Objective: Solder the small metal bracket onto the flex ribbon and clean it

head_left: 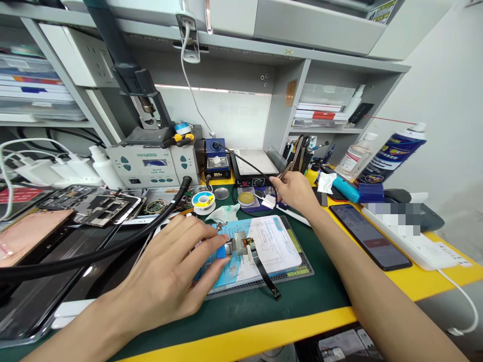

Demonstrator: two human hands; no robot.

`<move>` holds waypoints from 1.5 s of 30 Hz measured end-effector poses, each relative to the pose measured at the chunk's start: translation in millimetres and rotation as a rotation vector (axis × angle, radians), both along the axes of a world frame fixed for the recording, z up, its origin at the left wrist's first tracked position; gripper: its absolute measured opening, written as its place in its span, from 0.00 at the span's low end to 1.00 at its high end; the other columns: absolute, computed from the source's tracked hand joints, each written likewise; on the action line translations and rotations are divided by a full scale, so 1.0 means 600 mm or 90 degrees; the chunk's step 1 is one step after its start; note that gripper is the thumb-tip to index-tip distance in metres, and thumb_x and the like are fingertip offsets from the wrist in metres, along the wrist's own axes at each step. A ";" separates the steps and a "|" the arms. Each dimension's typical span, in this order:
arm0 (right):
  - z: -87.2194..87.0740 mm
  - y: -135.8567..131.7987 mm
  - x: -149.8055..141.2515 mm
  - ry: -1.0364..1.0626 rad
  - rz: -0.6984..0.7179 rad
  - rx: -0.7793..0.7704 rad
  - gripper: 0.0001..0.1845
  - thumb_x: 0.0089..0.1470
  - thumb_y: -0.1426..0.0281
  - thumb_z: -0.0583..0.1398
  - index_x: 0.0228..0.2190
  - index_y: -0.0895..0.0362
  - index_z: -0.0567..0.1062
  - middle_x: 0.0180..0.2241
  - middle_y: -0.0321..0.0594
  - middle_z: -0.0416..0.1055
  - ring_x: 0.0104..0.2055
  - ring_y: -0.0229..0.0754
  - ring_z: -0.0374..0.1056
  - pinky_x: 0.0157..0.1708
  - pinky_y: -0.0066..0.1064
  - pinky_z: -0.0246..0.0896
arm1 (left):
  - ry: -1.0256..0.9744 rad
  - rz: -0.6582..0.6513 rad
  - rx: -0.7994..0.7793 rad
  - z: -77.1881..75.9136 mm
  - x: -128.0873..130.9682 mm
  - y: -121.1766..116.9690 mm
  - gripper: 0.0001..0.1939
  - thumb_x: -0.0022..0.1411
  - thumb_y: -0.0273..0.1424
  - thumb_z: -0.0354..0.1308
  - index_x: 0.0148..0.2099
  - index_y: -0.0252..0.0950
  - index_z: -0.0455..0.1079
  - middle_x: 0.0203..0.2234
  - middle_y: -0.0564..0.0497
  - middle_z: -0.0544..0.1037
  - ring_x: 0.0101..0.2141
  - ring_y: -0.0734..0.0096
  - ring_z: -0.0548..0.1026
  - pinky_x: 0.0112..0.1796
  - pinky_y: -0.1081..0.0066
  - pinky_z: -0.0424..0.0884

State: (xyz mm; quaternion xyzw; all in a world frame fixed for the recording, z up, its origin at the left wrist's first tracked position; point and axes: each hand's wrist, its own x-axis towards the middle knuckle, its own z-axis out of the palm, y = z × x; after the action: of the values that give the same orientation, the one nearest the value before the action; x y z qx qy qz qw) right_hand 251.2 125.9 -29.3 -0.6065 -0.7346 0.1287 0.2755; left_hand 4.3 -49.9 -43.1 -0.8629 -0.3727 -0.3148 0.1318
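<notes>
My left hand [184,256] pinches a small blue-ended metal clip [222,247] between thumb and fingers. The clip's metal jaws hold a small part with a black flex cable [266,275], which trails down to the right over a blue and white printed card [277,244]. My right hand [298,191] is closed beside the small hot plate [252,168], its fingertips around what looks like slim tweezers [287,170]; they are partly hidden. A black cord [249,163] passes close to those fingers. Below them sits a round tin of amber paste [246,199].
A hot-air station [154,163] and a soldering station [218,161] stand at the back. A black hose [151,229] arches over phone parts at the left. On the right lie a phone [372,236], a spray can [392,156] and a power strip [407,241]. A solder spool [204,202] is mid-bench.
</notes>
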 end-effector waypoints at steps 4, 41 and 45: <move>0.003 -0.004 -0.003 -0.011 0.003 0.009 0.16 0.62 0.66 0.57 0.24 0.56 0.74 0.17 0.43 0.76 0.29 0.48 0.76 0.31 0.31 0.63 | 0.003 0.002 -0.004 0.000 0.001 0.000 0.14 0.61 0.23 0.63 0.49 0.33 0.71 0.38 0.41 0.76 0.38 0.58 0.72 0.38 0.56 0.69; -0.011 0.011 0.005 -0.001 -0.029 0.041 0.20 0.62 0.62 0.58 0.20 0.55 0.72 0.17 0.44 0.75 0.27 0.49 0.76 0.30 0.33 0.64 | -0.005 -0.009 -0.001 0.001 0.001 -0.002 0.13 0.60 0.22 0.63 0.49 0.30 0.72 0.37 0.41 0.76 0.38 0.59 0.71 0.39 0.56 0.68; -0.012 0.011 0.005 -0.003 -0.029 0.039 0.19 0.62 0.61 0.57 0.22 0.56 0.72 0.18 0.44 0.76 0.29 0.50 0.76 0.31 0.32 0.65 | -0.001 -0.010 -0.001 0.002 -0.001 -0.004 0.13 0.61 0.22 0.63 0.49 0.31 0.72 0.37 0.42 0.76 0.37 0.59 0.71 0.39 0.56 0.68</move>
State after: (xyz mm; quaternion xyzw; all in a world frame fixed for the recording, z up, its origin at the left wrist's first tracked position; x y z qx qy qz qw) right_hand 253.9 132.4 -36.7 -0.6149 -0.7247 0.0986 0.2950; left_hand 3.8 -52.1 -41.8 -0.8660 -0.3660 -0.3158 0.1281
